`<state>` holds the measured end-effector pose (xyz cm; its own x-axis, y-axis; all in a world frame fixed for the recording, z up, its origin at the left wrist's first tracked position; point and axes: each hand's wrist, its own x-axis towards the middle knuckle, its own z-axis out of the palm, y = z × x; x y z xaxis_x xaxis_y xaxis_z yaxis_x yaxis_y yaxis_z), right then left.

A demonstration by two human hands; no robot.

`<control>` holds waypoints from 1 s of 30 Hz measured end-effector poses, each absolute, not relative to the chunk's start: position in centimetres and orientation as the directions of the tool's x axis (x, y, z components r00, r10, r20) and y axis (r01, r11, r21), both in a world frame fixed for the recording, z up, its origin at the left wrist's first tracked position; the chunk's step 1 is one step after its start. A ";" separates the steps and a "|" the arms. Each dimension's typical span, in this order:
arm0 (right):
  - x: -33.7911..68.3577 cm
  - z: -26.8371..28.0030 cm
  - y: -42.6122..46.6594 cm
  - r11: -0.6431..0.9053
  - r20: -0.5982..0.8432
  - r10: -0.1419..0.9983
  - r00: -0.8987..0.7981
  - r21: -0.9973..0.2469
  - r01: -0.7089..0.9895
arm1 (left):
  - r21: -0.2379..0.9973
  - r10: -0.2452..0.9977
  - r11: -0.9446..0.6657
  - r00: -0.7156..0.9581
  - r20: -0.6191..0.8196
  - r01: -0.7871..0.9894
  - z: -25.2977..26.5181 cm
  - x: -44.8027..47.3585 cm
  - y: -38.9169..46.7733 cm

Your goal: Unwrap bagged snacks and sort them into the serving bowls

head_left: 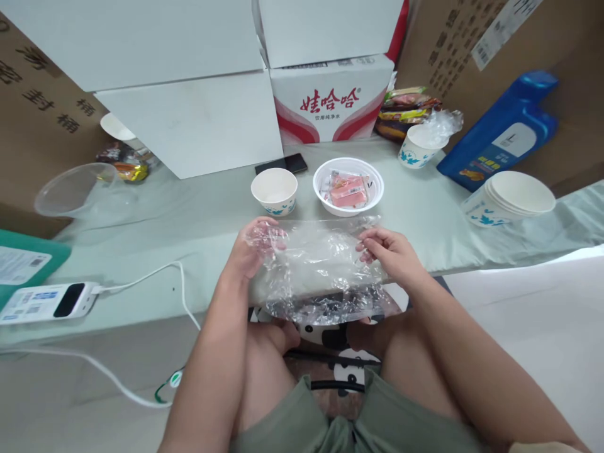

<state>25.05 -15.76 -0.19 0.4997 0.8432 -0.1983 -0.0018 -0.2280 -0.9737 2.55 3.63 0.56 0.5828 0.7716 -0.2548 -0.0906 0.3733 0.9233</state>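
Note:
A clear, crinkled plastic bag (325, 264) is stretched between my two hands at the table's front edge, its lower part hanging over my lap. My left hand (257, 248) grips its left side, with film lying over the fingers. On the opposite side, my right hand (389, 250) pinches the upper right edge between thumb and fingers. Just beyond the bag stand a paper cup (274, 189) with blue leaf prints and a white bowl (321, 195) of small pink wrapped packets (349, 190). Through the film I make out nothing inside the bag.
Behind the cup lies a dark phone (295, 163) before a white-and-red carton (330, 104). At right are a film-stuffed cup (415, 151), a blue bottle (500, 135) and stacked cups (491, 204). A clear plastic bowl (78, 192) and a cabled power bank (47, 302) sit left.

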 end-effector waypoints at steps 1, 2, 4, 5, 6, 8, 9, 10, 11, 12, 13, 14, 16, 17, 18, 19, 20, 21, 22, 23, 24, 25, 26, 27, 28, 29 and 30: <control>25.1 0.0 -15.7 -0.223 -0.183 0.824 0.537 -0.975 0.011 | 0.923 0.786 0.369 0.565 -0.251 -0.103 0.6 2.5 3.6; 25.2 0.1 -15.6 -0.213 -0.162 0.800 0.578 -0.977 0.021 | 0.926 0.805 0.361 0.538 -0.250 -0.110 0.6 2.4 3.6; 25.4 0.3 -15.6 -0.174 -0.104 0.731 0.674 -0.984 0.037 | 0.937 0.838 0.333 0.488 -0.244 -0.103 0.4 2.4 3.6; 25.6 0.4 -15.6 -0.138 -0.077 0.689 0.721 -0.990 0.026 | 0.945 0.850 0.313 0.473 -0.233 -0.096 0.3 2.4 3.5; 25.8 0.5 -15.6 -0.092 -0.069 0.657 0.750 -0.996 -0.011 | 0.953 0.858 0.293 0.464 -0.222 -0.084 0.2 2.5 3.5; 26.0 0.7 -15.8 -0.014 -0.139 0.672 0.727 -0.984 -0.175 | 0.962 0.867 0.266 0.450 -0.212 -0.060 0.0 2.6 3.4; 26.1 0.7 -15.8 -0.013 -0.206 0.711 0.673 -0.960 -0.280 | 0.964 0.873 0.259 0.441 -0.210 -0.055 -0.1 2.7 3.4; 26.0 0.7 -15.9 -0.050 -0.278 0.749 0.601 -0.929 -0.367 | 0.965 0.878 0.257 0.430 -0.210 -0.054 -0.1 2.8 3.4; 25.9 0.7 -16.0 -0.110 -0.340 0.775 0.532 -0.903 -0.416 | 0.964 0.883 0.258 0.420 -0.211 -0.059 -0.2 2.9 3.4; 25.8 0.7 -16.0 -0.175 -0.388 0.787 0.480 -0.886 -0.429 | 0.963 0.886 0.261 0.413 -0.210 -0.069 -0.3 3.0 3.4; 25.6 0.7 -16.1 -0.233 -0.422 0.789 0.447 -0.878 -0.419 | 0.961 0.888 0.263 0.410 -0.209 -0.081 -0.3 3.1 3.4; 25.4 0.6 -16.1 -0.272 -0.439 0.789 0.430 -0.877 -0.397 | 0.960 0.886 0.267 0.414 -0.209 -0.087 -0.4 3.1 3.5; 25.1 0.5 -16.0 -0.289 -0.422 0.799 0.428 -0.894 -0.343 | 0.963 0.878 0.257 0.436 -0.198 -0.080 -0.5 3.0 3.5; 25.1 0.4 -16.0 -0.274 -0.397 0.801 0.448 -0.909 -0.315 | 0.970 0.874 0.232 0.454 -0.173 -0.077 -0.6 2.9 3.6; 25.2 0.4 -15.9 -0.254 -0.364 0.797 0.481 -0.926 -0.280 | 0.977 0.870 0.197 0.472 -0.138 -0.077 -0.7 2.8 3.6; 25.3 0.3 -15.8 -0.229 -0.325 0.785 0.527 -0.943 -0.242 | 0.984 0.864 0.158 0.493 -0.100 -0.077 -0.8 2.7 3.6; 25.6 0.3 -15.8 -0.203 -0.288 0.766 0.575 -0.957 -0.209 | 0.990 0.856 0.122 0.513 -0.067 -0.074 -1.0 2.6 3.7; 25.8 0.2 -15.7 -0.174 -0.253 0.743 0.619 -0.967 -0.187 | 0.994 0.847 0.092 0.530 -0.045 -0.061 -1.1 2.5 3.7; 26.1 0.2 -15.6 -0.141 -0.223 0.724 0.653 -0.974 -0.176 | 0.997 0.839 0.073 0.543 -0.042 -0.036 -1.2 2.5 3.6; 26.3 0.1 -15.6 -0.106 -0.200 0.712 0.673 -0.978 -0.178 | 0.998 0.835 0.064 0.547 -0.052 -0.003 -1.2 2.5 3.6; 26.4 0.1 -15.7 -0.079 -0.190 0.713 0.675 -0.978 -0.192 | 0.998 0.838 0.061 0.541 -0.066 0.028 -1.3 2.5 3.6; 26.4 0.0 -15.7 -0.069 -0.199 0.729 0.655 -0.973 -0.219 | 0.997 0.847 0.061 0.526 -0.076 0.045 -1.4 2.6 3.6; 26.4 0.0 -15.9 -0.084 -0.225 0.756 0.615 -0.965 -0.250 | 0.997 0.859 0.065 0.507 -0.077 0.042 -1.4 2.8 3.5; 26.3 0.0 -16.0 -0.128 -0.266 0.787 0.557 -0.953 -0.274 | 0.997 0.869 0.073 0.489 -0.075 0.023 -1.4 2.9 3.4; 26.1 0.0 -16.2 -0.195 -0.315 0.814 0.489 -0.940 -0.280 | 0.996 0.879 0.085 0.472 -0.071 -0.009 -1.3 3.0 3.3; 26.0 0.0 -16.4 -0.266 -0.358 0.832 0.425 -0.928 -0.261 | 0.994 0.889 0.101 0.453 -0.067 -0.049 -1.2 3.2 3.3; 25.9 0.0 -16.5 -0.321 -0.381 0.841 0.385 -0.923 -0.213 | 0.988 0.898 0.118 0.436 -0.065 -0.095 -1.0 3.2 3.2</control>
<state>25.86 -16.52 0.01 0.3846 0.8408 -0.3809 -0.2127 -0.3208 -0.9229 3.24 3.16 -1.03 0.4360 0.8976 -0.0649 -0.0951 0.1176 0.9885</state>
